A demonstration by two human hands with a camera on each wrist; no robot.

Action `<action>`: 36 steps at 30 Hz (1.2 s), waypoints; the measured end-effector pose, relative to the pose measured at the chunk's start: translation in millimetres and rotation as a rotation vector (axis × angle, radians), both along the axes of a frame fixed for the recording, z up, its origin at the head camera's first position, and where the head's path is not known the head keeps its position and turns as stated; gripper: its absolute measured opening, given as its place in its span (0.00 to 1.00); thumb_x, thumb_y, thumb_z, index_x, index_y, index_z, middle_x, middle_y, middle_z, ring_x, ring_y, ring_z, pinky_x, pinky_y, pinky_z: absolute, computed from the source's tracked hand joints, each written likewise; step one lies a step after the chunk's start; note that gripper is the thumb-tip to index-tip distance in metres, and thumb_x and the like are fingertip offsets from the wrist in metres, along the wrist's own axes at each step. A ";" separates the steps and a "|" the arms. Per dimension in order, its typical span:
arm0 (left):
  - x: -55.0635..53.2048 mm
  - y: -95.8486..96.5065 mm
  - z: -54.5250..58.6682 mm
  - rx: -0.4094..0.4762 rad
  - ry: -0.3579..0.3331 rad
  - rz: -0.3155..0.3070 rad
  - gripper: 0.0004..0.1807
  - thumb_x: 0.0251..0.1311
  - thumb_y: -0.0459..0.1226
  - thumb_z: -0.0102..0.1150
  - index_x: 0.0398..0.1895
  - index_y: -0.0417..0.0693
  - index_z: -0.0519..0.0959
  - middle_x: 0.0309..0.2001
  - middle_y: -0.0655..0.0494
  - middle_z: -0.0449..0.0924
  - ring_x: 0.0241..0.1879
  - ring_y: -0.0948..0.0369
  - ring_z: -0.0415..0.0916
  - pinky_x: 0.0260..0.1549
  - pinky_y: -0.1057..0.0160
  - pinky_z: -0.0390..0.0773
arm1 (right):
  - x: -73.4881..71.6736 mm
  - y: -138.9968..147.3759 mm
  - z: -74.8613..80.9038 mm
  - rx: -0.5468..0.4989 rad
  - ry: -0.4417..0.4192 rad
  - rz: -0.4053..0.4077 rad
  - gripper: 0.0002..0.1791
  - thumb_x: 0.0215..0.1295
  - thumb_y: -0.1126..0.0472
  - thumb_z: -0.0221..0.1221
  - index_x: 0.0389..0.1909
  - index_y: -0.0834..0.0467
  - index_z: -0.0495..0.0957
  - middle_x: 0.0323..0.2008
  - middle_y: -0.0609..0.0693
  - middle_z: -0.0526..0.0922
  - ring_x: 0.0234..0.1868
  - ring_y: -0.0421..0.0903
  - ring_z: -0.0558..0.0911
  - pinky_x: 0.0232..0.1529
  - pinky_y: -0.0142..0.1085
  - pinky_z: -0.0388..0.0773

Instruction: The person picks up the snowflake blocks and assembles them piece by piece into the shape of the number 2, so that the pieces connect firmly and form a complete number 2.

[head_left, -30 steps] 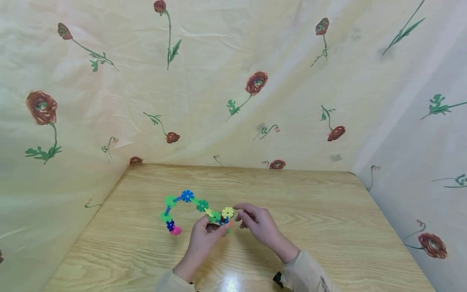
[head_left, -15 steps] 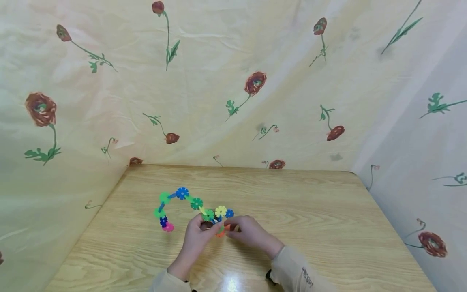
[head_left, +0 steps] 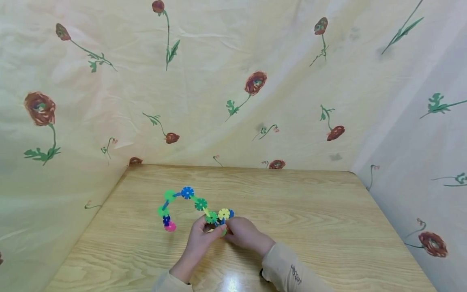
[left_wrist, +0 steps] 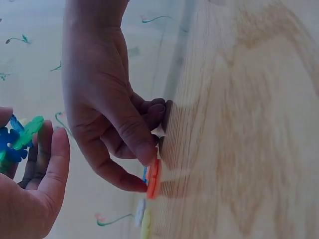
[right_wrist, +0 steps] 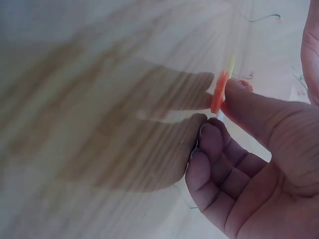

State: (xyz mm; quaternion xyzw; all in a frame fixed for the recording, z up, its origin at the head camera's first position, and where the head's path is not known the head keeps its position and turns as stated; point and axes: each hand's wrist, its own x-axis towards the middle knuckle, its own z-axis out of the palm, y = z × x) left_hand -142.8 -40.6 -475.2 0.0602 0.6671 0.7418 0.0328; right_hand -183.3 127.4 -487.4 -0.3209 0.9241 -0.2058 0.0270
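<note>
A chain of slotted snowflake discs (head_left: 187, 192) in blue, green, yellow and pink curves over the table in the head view. Its right end is held by my left hand (head_left: 198, 239), thumb and fingers about a green disc (head_left: 211, 217). A yellow disc (head_left: 224, 214) stands up beside that, with a blue disc partly behind it. My right hand (head_left: 246, 233) meets the chain's right end, fingertips partly hidden. In the left wrist view, the right thumb and forefinger pinch an orange disc (left_wrist: 153, 179); the right wrist view also shows the orange disc (right_wrist: 219, 92) at the thumb tip.
A wooden table (head_left: 310, 211) lies under both hands. Cloth printed with red flowers (head_left: 204, 81) hangs behind it and at both sides. A dark object (head_left: 262, 273) shows by the right sleeve.
My right hand has moved left from beside the chain to its right end. The chain shifted left, then slightly back right. A blue disc now shows beside the yellow one.
</note>
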 end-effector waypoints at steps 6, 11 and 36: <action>0.6 1.1 0.5 -0.009 0.004 0.002 0.16 0.58 0.32 0.67 0.48 0.34 0.77 0.49 0.44 0.78 0.47 0.56 0.77 0.42 0.67 0.80 | 5.0 -0.8 1.6 0.007 0.012 -0.020 0.14 0.58 0.57 0.70 0.26 0.54 0.73 0.21 0.41 0.67 0.21 0.35 0.64 0.21 0.28 0.64; 1.0 1.4 -0.1 -0.001 -0.001 0.000 0.16 0.58 0.32 0.67 0.48 0.34 0.77 0.47 0.44 0.78 0.45 0.57 0.77 0.41 0.66 0.80 | 4.0 6.3 1.5 -0.062 -0.125 -0.010 0.12 0.58 0.62 0.69 0.32 0.53 0.73 0.23 0.41 0.69 0.23 0.35 0.65 0.24 0.28 0.65; 6.3 8.8 -2.7 0.062 -0.017 -0.071 0.15 0.59 0.31 0.66 0.47 0.32 0.77 0.43 0.35 0.80 0.38 0.57 0.81 0.40 0.58 0.83 | 19.4 53.1 52.7 -0.653 -0.377 -0.128 0.11 0.70 0.68 0.57 0.51 0.64 0.73 0.31 0.59 0.81 0.30 0.51 0.82 0.35 0.49 0.83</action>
